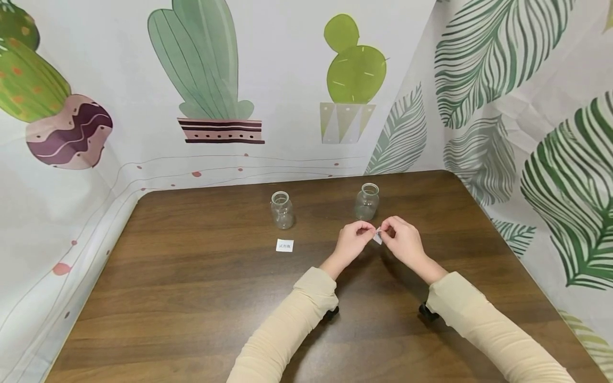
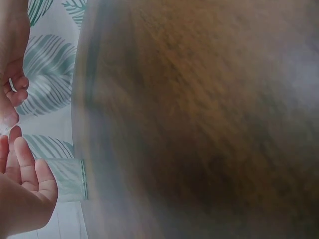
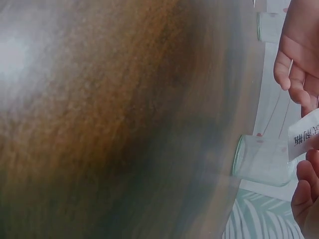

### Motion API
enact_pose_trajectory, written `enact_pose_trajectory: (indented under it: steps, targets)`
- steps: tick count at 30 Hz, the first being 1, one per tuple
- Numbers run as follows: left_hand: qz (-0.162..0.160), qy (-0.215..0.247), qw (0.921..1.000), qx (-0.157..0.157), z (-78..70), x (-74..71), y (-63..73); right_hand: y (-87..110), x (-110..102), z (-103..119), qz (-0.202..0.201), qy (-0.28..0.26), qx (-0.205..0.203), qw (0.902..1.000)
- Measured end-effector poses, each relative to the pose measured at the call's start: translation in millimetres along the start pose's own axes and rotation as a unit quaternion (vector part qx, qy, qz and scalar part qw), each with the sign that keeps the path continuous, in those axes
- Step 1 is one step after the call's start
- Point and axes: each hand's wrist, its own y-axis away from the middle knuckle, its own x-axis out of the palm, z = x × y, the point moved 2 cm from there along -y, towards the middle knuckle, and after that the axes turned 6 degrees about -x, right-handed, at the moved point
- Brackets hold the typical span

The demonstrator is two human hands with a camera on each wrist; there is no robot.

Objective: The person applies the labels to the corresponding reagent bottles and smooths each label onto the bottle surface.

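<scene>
Between my two hands is a small white label (image 1: 378,239), with dark printed characters that show in the right wrist view (image 3: 301,138). My right hand (image 1: 404,242) pinches it between thumb and forefinger. From the other side, my left hand (image 1: 353,242) pinches at its edge, with thumb and forefinger together; the exact contact is partly hidden. Just behind the hands stands an uncapped clear glass jar (image 1: 367,203), upright. To its left is a second glass jar (image 1: 282,211), also upright and uncapped. A matching label (image 1: 284,245) lies flat in front of that one.
Everything is on a brown wood-grain table (image 1: 191,298). Its back edge meets a wall covering (image 1: 287,96) printed with cacti and leaves. Dark straps (image 1: 428,313) show under both sleeves near the wrists.
</scene>
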Motion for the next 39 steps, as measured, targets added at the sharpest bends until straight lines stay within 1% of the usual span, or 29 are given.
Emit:
enact_pose_trajectory:
  steps: [6,14,17,21,27,33,36,39]
  targets:
    - [0.003,-0.007,1.0,0.003,0.9,0.1,0.3,1.3,-3,1,0.007,-0.019,-0.007,0.9998]
    - [0.009,0.006,0.9999,0.006,2.0,1.0,-0.7,2.2,-4,-1,0.015,-0.028,-0.004,0.9995]
    - [0.002,0.001,0.9999,0.013,2.9,0.7,-1.0,2.0,-5,-2,0.016,-0.027,-0.004,0.9995]
    - [-0.015,-0.011,0.9997,0.013,3.7,0.3,-0.1,2.0,-8,-4,0.017,-0.022,-0.004,0.9996]
    - [-0.042,-0.019,0.9989,-0.004,5.5,-1.2,1.7,2.5,-14,-12,0.011,-0.019,0.017,0.9996]
    - [-0.067,-0.022,0.9973,-0.022,8.7,-1.6,-0.3,3.4,-24,-22,-0.007,-0.007,0.038,0.9992]
    - [-0.076,-0.037,0.9957,-0.037,10.3,0.1,-0.8,4.4,-28,-26,-0.012,-0.001,0.045,0.9989]
    - [-0.082,-0.067,0.9931,-0.05,11.0,3.4,-0.6,5.5,-29,-30,-0.01,0.002,0.054,0.9985]
